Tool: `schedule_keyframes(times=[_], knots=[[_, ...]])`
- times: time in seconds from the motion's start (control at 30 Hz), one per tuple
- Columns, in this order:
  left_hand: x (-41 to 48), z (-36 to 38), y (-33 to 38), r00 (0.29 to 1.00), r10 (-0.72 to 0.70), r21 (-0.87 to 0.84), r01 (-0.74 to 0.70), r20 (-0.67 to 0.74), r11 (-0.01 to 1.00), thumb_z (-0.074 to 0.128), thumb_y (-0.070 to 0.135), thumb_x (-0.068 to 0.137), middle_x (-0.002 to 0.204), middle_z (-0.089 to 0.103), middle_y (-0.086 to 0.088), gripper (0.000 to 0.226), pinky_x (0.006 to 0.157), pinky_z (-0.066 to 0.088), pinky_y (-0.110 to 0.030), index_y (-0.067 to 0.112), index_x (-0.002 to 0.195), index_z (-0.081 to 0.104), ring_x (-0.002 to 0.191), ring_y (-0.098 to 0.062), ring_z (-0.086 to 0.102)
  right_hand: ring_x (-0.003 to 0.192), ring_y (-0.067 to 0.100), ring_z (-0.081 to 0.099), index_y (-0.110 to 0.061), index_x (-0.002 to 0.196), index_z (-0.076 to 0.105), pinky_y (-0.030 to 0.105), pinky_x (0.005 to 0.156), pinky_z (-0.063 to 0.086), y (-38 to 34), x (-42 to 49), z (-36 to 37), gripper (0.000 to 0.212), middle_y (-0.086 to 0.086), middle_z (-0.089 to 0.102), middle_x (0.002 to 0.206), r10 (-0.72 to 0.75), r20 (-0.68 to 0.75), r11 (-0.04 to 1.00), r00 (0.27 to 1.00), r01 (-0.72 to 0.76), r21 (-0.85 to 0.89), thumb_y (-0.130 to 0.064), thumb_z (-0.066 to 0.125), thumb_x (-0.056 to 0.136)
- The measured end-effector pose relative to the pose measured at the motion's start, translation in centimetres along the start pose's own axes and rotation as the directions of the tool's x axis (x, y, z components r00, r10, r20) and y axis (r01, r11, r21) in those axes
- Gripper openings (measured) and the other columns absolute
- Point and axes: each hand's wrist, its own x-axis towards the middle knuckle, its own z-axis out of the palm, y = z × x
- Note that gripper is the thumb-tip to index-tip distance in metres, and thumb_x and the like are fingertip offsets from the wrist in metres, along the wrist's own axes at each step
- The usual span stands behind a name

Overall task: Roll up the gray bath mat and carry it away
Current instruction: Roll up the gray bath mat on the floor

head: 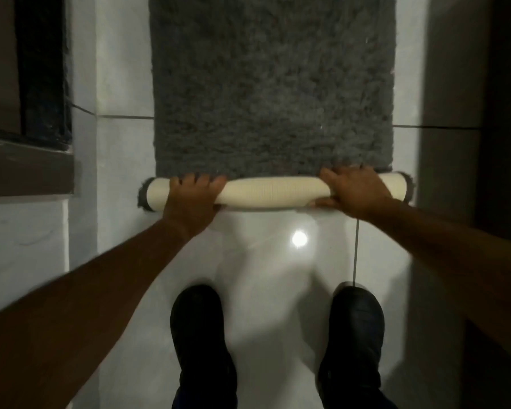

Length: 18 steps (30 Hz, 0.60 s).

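Note:
A shaggy gray bath mat (272,84) lies flat on the white tiled floor and runs away from me past the top of the view. Its near end is curled into a tight roll (273,192) that shows the cream ribbed backing. My left hand (191,196) grips the roll near its left end, fingers over the top. My right hand (356,191) grips it near the right end, thumb underneath. Gray pile sticks out at both ends of the roll.
My two dark shoes (202,335) stand on the glossy floor tiles (278,276) just behind the roll. A dark door frame and step (27,160) lie on the left. A dark wall or door (484,113) closes the right side.

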Motion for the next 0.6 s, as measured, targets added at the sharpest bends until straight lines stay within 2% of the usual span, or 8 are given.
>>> schedule_keyframes(times=[0.1, 0.17, 0.23, 0.27, 0.33, 0.4, 0.47, 0.6], knots=[[-3.2, 0.9, 0.2, 0.950, 0.079, -0.200, -0.018, 0.302, 0.980, 0.069, 0.044, 0.087, 0.134, 0.059, -0.018, 0.066, 0.101, 0.039, -0.051, 0.017, 0.143, 0.047, 0.119, -0.039, 0.054, 0.100, 0.029, 0.065, -0.021, 0.124, 0.050, 0.042, 0.087, 0.051, -1.7, -3.6, 2.2, 0.068, 0.011, 0.067, 0.118, 0.025, 0.241, 0.996, 0.970, -0.043, 0.073, -0.074, 0.051, 0.083], [-4.2, 1.4, 0.1, 0.915, 0.123, -0.270, -0.016, 0.383, 0.963, 0.067, 0.047, 0.087, 0.142, 0.053, -0.014, 0.076, 0.107, 0.037, -0.048, 0.020, 0.150, 0.034, 0.127, -0.033, 0.049, 0.116, 0.032, 0.060, -0.022, 0.134, 0.044, 0.054, 0.102, 0.041, -3.1, -6.2, 4.2, 0.075, 0.011, 0.063, 0.131, 0.110, 0.193, 0.993, 0.975, -0.117, 0.025, -0.078, 0.042, 0.084], [-4.0, 1.4, 0.1, 0.938, 0.050, -0.310, 0.062, 0.342, 0.949, 0.071, 0.045, 0.084, 0.146, 0.049, -0.014, 0.082, 0.109, 0.034, -0.050, 0.018, 0.151, 0.032, 0.130, -0.032, 0.047, 0.137, 0.037, 0.042, -0.019, 0.147, 0.037, 0.066, 0.111, 0.024, -4.8, -8.4, 6.1, 0.078, 0.014, 0.047, 0.150, 0.174, -0.003, 0.985, 0.985, -0.174, -0.016, -0.073, 0.036, 0.090], [-3.6, 1.2, 0.2, 0.970, -0.022, -0.276, 0.091, 0.242, 0.957, 0.073, 0.043, 0.082, 0.147, 0.047, -0.015, 0.082, 0.111, 0.030, -0.055, 0.017, 0.150, 0.034, 0.132, -0.032, 0.045, 0.145, 0.037, 0.030, -0.017, 0.152, 0.032, 0.068, 0.114, 0.016, -5.4, -9.2, 6.7, 0.079, 0.016, 0.036, 0.158, 0.194, -0.081, 0.981, 0.978, -0.195, -0.014, -0.070, 0.033, 0.093], [-3.1, 0.9, 0.5, 0.984, -0.176, -0.144, 0.170, -0.028, 0.975, 0.069, 0.038, 0.082, 0.147, 0.047, -0.018, 0.073, 0.111, 0.022, -0.063, 0.016, 0.146, 0.042, 0.136, -0.036, 0.041, 0.152, 0.037, 0.009, -0.014, 0.157, 0.019, 0.069, 0.116, 0.005, -5.9, -9.8, 7.5, 0.087, 0.017, 0.016, 0.165, 0.202, -0.140, 0.978, 0.969, -0.208, -0.028, -0.072, 0.028, 0.093], [-3.3, 0.9, 1.2, 0.956, -0.194, -0.149, 0.163, -0.221, 0.975, 0.056, 0.037, 0.091, 0.147, 0.046, -0.020, 0.058, 0.111, 0.021, -0.067, 0.015, 0.143, 0.043, 0.141, -0.038, 0.035, 0.153, 0.036, 0.000, -0.013, 0.158, 0.013, 0.070, 0.116, 0.004, -5.4, -8.5, 7.1, 0.095, 0.016, 0.009, 0.166, 0.207, -0.133, 0.976, 0.969, -0.215, -0.046, -0.078, 0.023, 0.091], [-4.2, 1.7, 2.8, 0.976, -0.051, -0.158, 0.017, -0.214, 0.987, 0.041, 0.048, 0.097, 0.152, 0.041, -0.021, 0.060, 0.111, 0.017, -0.071, 0.012, 0.146, 0.040, 0.145, -0.040, 0.027, 0.153, 0.037, 0.001, -0.012, 0.158, 0.013, 0.071, 0.115, 0.007, -4.4, -6.0, 5.6, 0.092, 0.018, 0.011, 0.166, 0.228, -0.127, 0.970, 0.965, -0.237, -0.055, -0.076, 0.018, 0.092], [-2.9, 2.1, 4.5, 1.000, 0.003, -0.068, -0.005, -0.022, 0.998, 0.054, 0.083, 0.071, 0.163, 0.008, -0.025, 0.123, 0.113, -0.004, -0.070, 0.007, 0.156, 0.008, 0.150, -0.044, 0.003, 0.153, 0.037, 0.004, -0.012, 0.157, 0.016, 0.072, 0.114, 0.007, -3.1, -3.5, 3.3, 0.089, 0.019, 0.015, 0.165, 0.252, -0.188, 0.961, 0.949, -0.268, -0.065, -0.074, 0.017, 0.094]])
